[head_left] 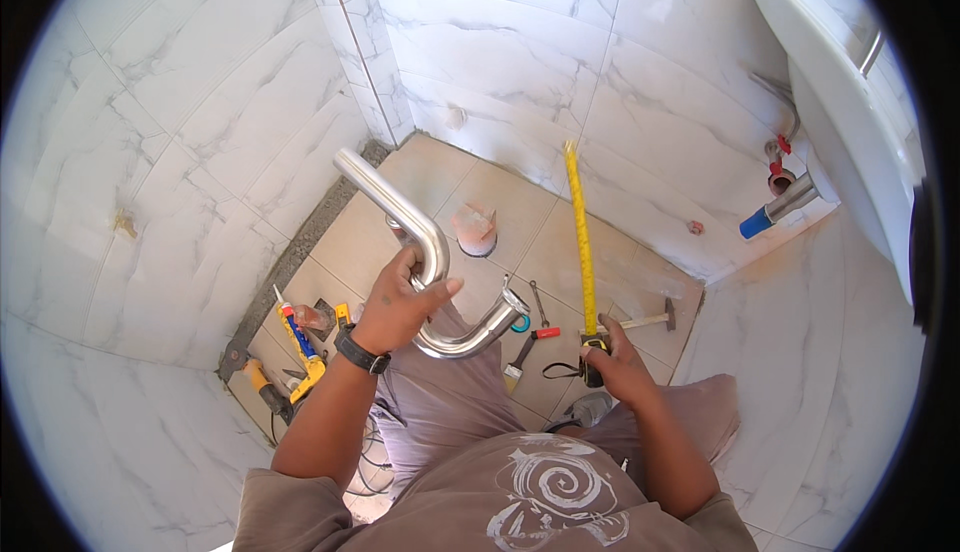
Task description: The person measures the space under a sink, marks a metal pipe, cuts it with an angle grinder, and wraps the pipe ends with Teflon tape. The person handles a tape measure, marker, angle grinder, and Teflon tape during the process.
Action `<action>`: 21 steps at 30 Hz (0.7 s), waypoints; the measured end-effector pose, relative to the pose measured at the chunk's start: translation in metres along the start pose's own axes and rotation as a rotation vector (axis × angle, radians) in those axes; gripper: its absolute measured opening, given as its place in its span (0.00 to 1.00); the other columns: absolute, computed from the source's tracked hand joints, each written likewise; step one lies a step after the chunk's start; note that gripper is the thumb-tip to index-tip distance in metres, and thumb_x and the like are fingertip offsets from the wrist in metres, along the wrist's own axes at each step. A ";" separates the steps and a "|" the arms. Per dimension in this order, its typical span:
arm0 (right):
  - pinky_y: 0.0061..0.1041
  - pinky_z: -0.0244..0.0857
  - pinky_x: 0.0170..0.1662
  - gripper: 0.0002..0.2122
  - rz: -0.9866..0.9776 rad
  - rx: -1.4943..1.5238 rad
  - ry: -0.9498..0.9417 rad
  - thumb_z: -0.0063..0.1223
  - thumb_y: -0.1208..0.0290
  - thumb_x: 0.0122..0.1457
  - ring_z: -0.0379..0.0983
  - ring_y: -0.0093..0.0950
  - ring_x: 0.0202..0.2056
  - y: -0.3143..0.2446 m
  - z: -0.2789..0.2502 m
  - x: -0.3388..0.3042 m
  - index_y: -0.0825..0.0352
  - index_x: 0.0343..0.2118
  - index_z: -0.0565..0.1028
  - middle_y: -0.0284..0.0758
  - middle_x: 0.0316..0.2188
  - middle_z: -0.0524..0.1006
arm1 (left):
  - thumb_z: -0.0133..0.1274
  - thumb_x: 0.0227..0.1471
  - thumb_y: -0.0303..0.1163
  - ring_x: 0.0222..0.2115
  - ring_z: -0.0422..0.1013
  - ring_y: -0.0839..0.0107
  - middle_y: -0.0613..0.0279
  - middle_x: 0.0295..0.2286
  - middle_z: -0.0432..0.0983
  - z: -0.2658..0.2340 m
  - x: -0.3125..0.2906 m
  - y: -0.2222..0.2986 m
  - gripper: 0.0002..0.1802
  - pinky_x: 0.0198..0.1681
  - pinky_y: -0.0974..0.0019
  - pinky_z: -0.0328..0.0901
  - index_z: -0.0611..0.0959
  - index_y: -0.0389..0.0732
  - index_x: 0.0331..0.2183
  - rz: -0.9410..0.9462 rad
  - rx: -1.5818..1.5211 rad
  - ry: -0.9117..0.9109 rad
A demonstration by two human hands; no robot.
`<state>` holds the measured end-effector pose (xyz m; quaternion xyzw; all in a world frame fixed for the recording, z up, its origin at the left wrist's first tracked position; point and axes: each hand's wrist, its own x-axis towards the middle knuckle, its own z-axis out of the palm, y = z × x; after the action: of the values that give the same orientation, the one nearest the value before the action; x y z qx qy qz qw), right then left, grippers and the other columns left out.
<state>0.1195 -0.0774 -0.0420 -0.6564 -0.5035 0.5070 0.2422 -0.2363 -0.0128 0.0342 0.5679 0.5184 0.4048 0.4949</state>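
- Head view, bent chrome pipe [390, 197] as landmark: a curved, polished piece raised above the tiled floor [430, 170], in front of the person's torso.
- Left hand [405, 307], at the middle of the pipe: fingers clamped around the tube; a dark strap [362, 350] circles the wrist.
- Right hand [622, 364], to the right of the pipe: fingers clamped on the dark case of a tape measure [594, 360].
- Tape blade [581, 242], right of the pipe: yellow, drawn out toward the far wall; dark graduations run along it, their figures too small to read.
- Shirt [565, 482], nearer the body than the pipe: white printed spiral with brush-like strokes; any lettering among them cannot be made out.
- Caulking gun [309, 380], left of the pipe: yellow frame, with a cartridge [295, 332] in blue and red; its label is too small to read.
- Power tool [265, 389], farther left of the pipe: yellow and dark; markings not legible.
- Pinkish container [475, 232], just right of the pipe's upper bend.
- Brush [518, 360], wrench [540, 302] and hammer [655, 320], right of the pipe: on the floor.
- Blue-ended wall pipe [790, 204], well to the right of the pipe.
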 end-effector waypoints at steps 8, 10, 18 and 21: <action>0.39 0.79 0.46 0.43 0.683 -0.293 -0.261 0.67 0.58 0.56 0.79 0.45 0.53 0.124 0.035 0.100 0.80 0.66 0.57 0.62 0.56 0.73 | 0.61 0.63 0.43 0.22 0.69 0.80 0.66 0.29 0.74 0.046 0.033 -0.007 0.18 0.25 0.74 0.66 0.77 0.38 0.42 -0.019 -0.224 -0.061; 0.40 0.78 0.50 0.41 0.619 -0.538 -0.185 0.67 0.58 0.56 0.79 0.48 0.53 0.179 0.055 0.108 0.82 0.63 0.60 0.63 0.56 0.73 | 0.60 0.64 0.44 0.21 0.69 0.81 0.67 0.28 0.74 0.059 0.030 -0.013 0.19 0.24 0.74 0.66 0.77 0.38 0.42 -0.002 -0.221 -0.058; 0.36 0.75 0.52 0.43 0.268 0.043 0.044 0.62 0.53 0.60 0.79 0.45 0.53 0.116 0.028 0.129 0.78 0.69 0.57 0.57 0.57 0.75 | 0.67 0.57 0.40 0.25 0.72 0.81 0.68 0.30 0.75 0.057 0.022 -0.007 0.26 0.27 0.74 0.69 0.78 0.39 0.52 -0.162 -0.249 -0.291; 0.30 0.75 0.42 0.45 -0.140 0.552 -0.292 0.62 0.49 0.62 0.79 0.32 0.47 0.007 -0.013 0.082 0.76 0.71 0.55 0.50 0.55 0.76 | 0.72 0.49 0.35 0.27 0.74 0.83 0.71 0.32 0.77 0.066 0.018 0.003 0.26 0.28 0.74 0.68 0.81 0.36 0.48 -0.100 -0.072 -0.467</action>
<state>0.1328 -0.0033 -0.0772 -0.4500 -0.4201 0.6955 0.3706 -0.1693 -0.0044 0.0242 0.6018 0.4025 0.2557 0.6407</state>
